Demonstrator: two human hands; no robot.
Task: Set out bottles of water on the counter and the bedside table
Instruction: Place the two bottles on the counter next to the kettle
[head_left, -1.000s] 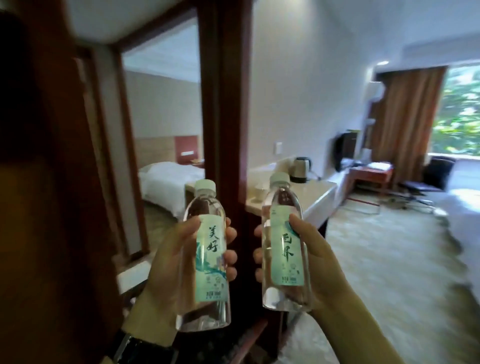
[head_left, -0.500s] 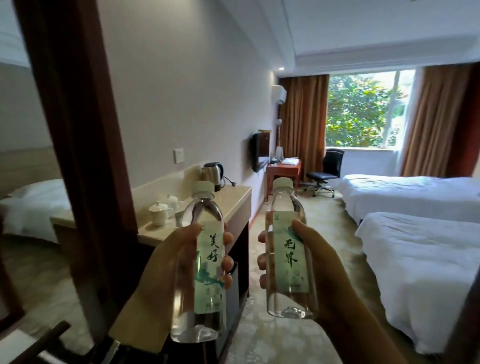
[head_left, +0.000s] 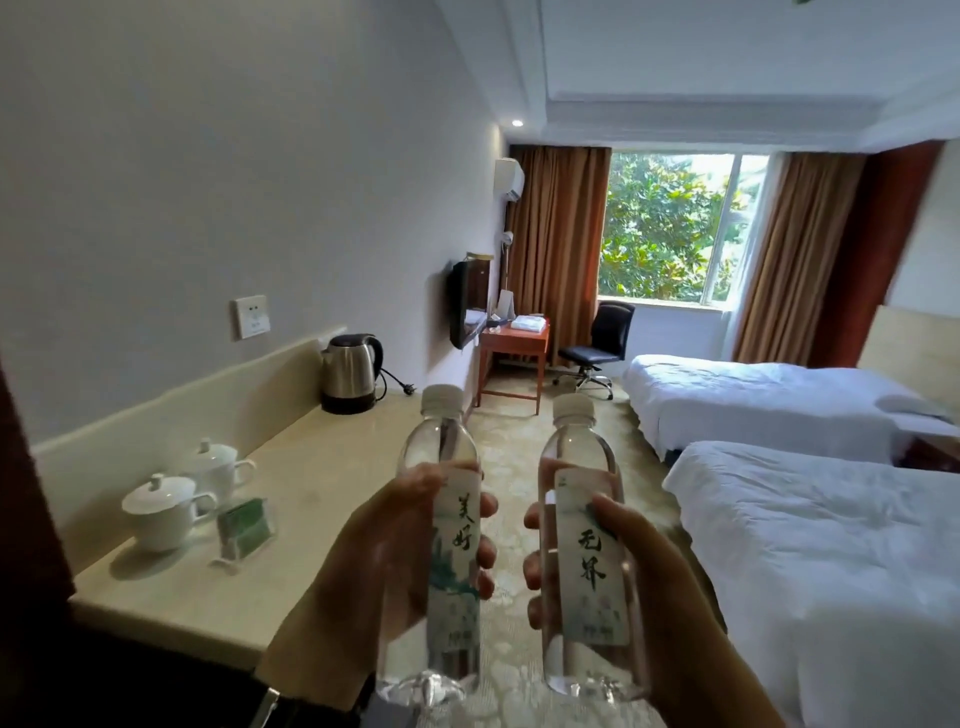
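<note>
Beds (head_left: 810, 545) with white covers fill the right of the room, two of them side by side, with carpet running between them and the long pale bench (head_left: 291, 499) on the left wall. No bedside table shows clearly; a dark wooden corner between the beds may be it, but I cannot tell. On the bench stand a steel kettle (head_left: 349, 373) at the far end and, nearer, two white lidded cups (head_left: 179, 499) beside a small green card stand (head_left: 245, 529), leaving a bare stretch between.

Both water bottles are in the air, upright, over the bench's near edge and the carpet. The left hand (head_left: 374, 566) wraps the left bottle (head_left: 441, 540) around its label, fingers (head_left: 485, 551) closed on the front. The right hand (head_left: 660, 587) grips the right bottle (head_left: 587, 551) the same way, thumb across the label.

These look like thin clear plastic, full and capped, so light enough for one hand each, slightly squashy at the waist and smooth on the label. Holding mid-body suits carrying; the flat bases should stand steady on the hard benchtop if set down square.
</note>
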